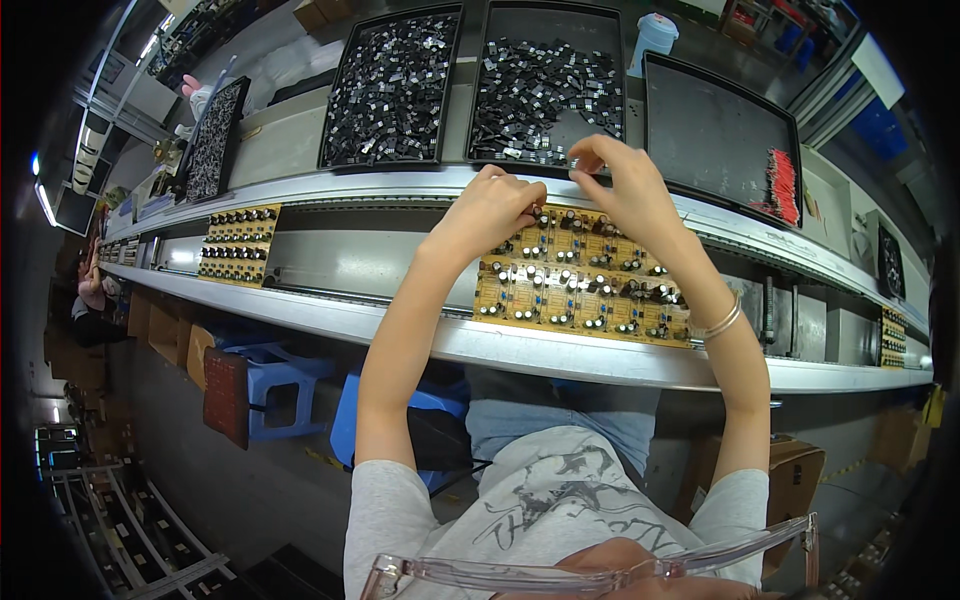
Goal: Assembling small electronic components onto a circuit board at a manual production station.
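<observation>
A yellow circuit board panel [575, 322], set with rows of capacitors and other small parts, lies on the rail line before me. My left hand [492, 212] is at the panel's far left corner, its fingers pinched together by the parts there; whatever they hold is hidden. Just beyond the panel's far edge is my right hand [625, 185], thumb and forefinger curled towards each other. Something tiny seems to be between their tips, too small to name. Close by that hand stands a black tray [550, 22] of black, metal-legged components [540, 95].
Another black tray [392, 85] of black components stands left of the middle one. On the right, a black tray [700, 130] holds red parts [780, 185]. Further circuit boards [240, 243] sit along the line. A blue stool [285, 390] is below at left.
</observation>
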Demonstrator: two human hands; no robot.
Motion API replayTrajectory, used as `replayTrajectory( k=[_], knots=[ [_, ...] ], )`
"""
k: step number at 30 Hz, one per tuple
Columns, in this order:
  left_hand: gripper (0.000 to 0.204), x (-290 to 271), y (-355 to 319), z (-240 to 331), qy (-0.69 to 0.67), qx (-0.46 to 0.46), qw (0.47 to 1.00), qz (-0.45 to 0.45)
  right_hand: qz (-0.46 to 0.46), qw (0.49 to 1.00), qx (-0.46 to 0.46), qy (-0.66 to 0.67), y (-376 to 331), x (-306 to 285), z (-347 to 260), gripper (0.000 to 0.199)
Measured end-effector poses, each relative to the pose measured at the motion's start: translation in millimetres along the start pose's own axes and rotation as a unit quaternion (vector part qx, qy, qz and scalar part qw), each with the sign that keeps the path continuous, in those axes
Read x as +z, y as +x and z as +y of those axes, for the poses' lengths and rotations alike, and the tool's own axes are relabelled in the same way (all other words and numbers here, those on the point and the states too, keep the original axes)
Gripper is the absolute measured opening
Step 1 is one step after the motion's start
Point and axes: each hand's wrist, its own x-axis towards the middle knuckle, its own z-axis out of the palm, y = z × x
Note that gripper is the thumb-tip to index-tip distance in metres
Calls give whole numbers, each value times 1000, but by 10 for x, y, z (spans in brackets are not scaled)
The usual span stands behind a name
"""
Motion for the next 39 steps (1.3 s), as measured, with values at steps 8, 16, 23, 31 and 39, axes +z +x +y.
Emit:
replayTrajectory(
  k=[8, 16, 23, 31, 39],
  knots=[
    [23, -87, 16, 5, 5, -41, 998, 48, -110, 979, 91, -149, 558, 259, 289, 18],
    [10, -119, 9, -137, 24, -68, 985, 158, -77, 980, 96, -159, 609, 425, 363, 15],
    [16, -23, 196, -305, -24, -101, 974, 201, 0, 990, 60, -126, 388, 151, 310, 16],
    [10, 38, 511, -390, 89, -81, 986, 113, 5, 998, 63, 0, -122, -356, 193, 15],
    [14, -22, 377, -15, -90, -99, 979, 154, -24, 974, 133, 183, -455, -499, 2, 14]
  ],
)
